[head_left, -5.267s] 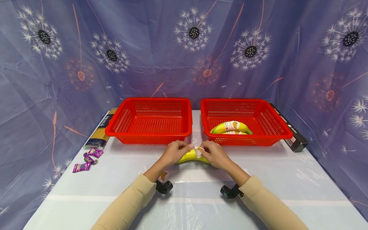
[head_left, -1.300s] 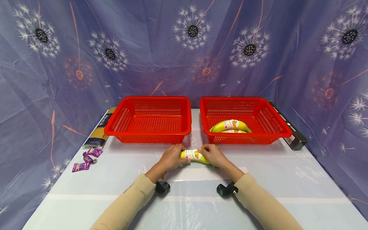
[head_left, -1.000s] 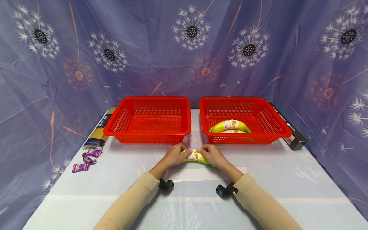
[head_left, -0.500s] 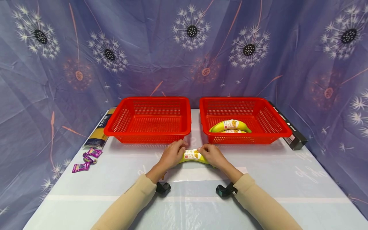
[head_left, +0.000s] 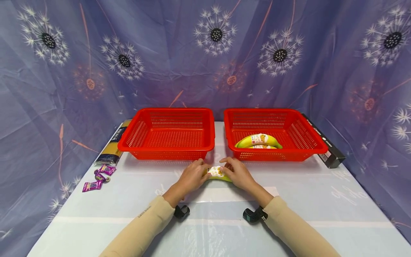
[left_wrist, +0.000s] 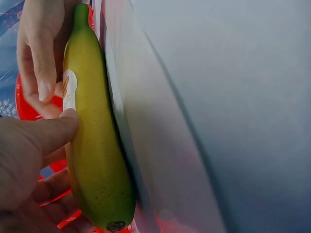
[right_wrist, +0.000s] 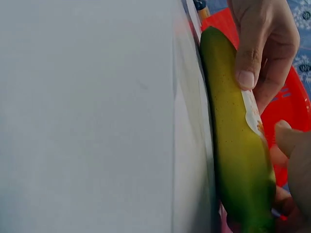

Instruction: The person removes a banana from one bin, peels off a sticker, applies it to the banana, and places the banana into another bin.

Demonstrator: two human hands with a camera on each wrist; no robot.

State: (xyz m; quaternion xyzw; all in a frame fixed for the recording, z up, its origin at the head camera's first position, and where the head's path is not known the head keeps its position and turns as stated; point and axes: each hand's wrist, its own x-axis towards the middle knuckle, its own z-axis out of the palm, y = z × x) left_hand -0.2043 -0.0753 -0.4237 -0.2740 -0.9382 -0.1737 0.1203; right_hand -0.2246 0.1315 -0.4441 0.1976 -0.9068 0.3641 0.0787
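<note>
A yellow-green banana [head_left: 219, 179] lies crosswise on the table between both hands, a white label with a banana picture [head_left: 214, 171] on its upper side. My left hand [head_left: 192, 175] grips its left part; in the left wrist view the thumb [left_wrist: 63, 127] presses at the label's edge, with the other fingers behind the fruit. My right hand [head_left: 239, 175] is at the stem end and hides it in the head view. In the right wrist view its thumb [right_wrist: 287, 138] stands off the peel, while lower fingers appear around the stem end, partly hidden.
Behind the hands stand two red baskets: the left one [head_left: 176, 139] and the right one [head_left: 308, 153], which holds two labelled bananas [head_left: 245, 142]. Wrapped purple candies [head_left: 92, 186] and a brown-black packet [head_left: 110, 148] are at left. A black box [head_left: 334, 159] lies far right, a white strip [head_left: 221, 195] in front.
The label, lifted between the hands at first, now lies on the banana. My left thumb has come back onto it. The right thumb and forefinger have spread apart.
</note>
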